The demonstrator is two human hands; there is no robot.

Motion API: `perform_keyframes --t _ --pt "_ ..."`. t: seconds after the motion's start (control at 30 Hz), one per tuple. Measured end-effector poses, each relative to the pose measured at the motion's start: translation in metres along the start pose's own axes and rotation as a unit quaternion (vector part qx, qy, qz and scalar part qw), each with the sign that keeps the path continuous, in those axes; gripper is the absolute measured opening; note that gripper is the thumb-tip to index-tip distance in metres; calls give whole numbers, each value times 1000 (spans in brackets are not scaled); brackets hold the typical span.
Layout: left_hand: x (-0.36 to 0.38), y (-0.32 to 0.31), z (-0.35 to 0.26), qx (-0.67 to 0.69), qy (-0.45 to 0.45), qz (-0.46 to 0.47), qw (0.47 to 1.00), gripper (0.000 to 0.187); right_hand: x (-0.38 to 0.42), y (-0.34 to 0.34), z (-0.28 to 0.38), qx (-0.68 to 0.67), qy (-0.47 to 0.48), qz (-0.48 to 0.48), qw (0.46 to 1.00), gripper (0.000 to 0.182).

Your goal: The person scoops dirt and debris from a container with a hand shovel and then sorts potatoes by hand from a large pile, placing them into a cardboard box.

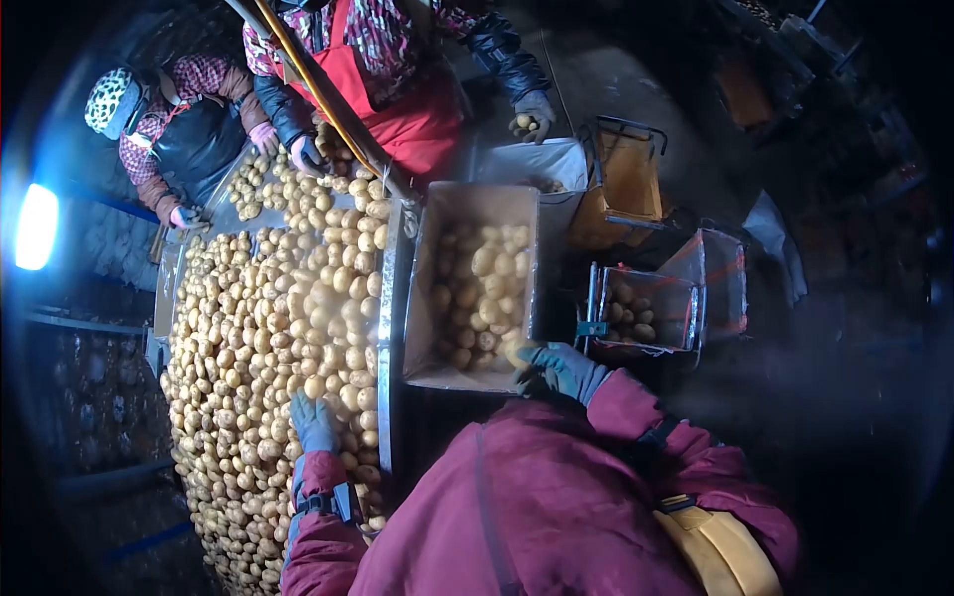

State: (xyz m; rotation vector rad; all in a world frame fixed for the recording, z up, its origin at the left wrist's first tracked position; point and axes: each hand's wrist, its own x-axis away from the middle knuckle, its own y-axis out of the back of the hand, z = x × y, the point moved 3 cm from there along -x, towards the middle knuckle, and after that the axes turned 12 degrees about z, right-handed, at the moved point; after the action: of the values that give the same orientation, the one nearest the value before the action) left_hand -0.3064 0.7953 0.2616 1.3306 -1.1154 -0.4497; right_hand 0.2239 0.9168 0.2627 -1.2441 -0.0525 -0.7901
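Many potatoes (258,397) cover the sorting table, whose metal edge (390,328) runs beside a box (419,298) partly filled with potatoes. My left hand (315,422), in a blue-grey glove, lies on the potatoes near the table's right side. Its fingers are extended and touch the potatoes around them. My right hand (558,370), gloved too, is at the box's near right corner. Its fingers are closed round a potato (517,352) at the box's rim.
Two co-workers stand across the table, one in a red apron (412,129), one in a spotted hat (111,102). Right of the box are a white-lined container (556,159), a brown crate (631,184) and a basket (676,308) with potatoes. A pole (323,94) slants overhead.
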Motion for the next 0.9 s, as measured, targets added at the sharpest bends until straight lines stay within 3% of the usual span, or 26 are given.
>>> perform_keyframes --t 0.03,0.23,0.27,0.3,0.37,0.47,0.53,0.57,0.63,0.7,0.8,0.9 --pt "0 1 -2 -1 9 4 1000 65 3 5 6 -15 12 1 1000 28" --pt "-6 1 -3 -2 38 21 999 68 17 55 112 -1 134 -73 988 44" --pt "-6 0 -2 -2 33 23 999 69 7 101 139 21 207 -83 975 49" --pt "-6 1 -3 -2 30 27 999 69 28 72 170 36 262 -143 954 60" --pt "-11 2 1 -10 31 34 999 70 32 82 192 75 258 -155 951 66" --pt "-13 -4 6 -11 39 18 999 71 8 67 151 125 136 -100 978 64" --pt "1 11 -17 -44 -32 38 998 69 -18 50 116 135 143 -23 980 60" --pt "-3 3 -9 -60 -43 2 997 64 -46 56 94 125 149 30 980 58" --pt "-9 7 -13 38 10 -17 999 59 -65 -9 76 142 90 33 985 55" --pt "-9 -4 -6 2 2 -34 999 69 -91 -45 57 164 -27 96 981 52" --pt "-6 -9 -5 50 -12 -76 996 80 -110 -107 30 231 -80 102 964 51" --pt "6 9 -19 84 -3 -63 994 77 -138 -126 2 215 -135 134 958 44"
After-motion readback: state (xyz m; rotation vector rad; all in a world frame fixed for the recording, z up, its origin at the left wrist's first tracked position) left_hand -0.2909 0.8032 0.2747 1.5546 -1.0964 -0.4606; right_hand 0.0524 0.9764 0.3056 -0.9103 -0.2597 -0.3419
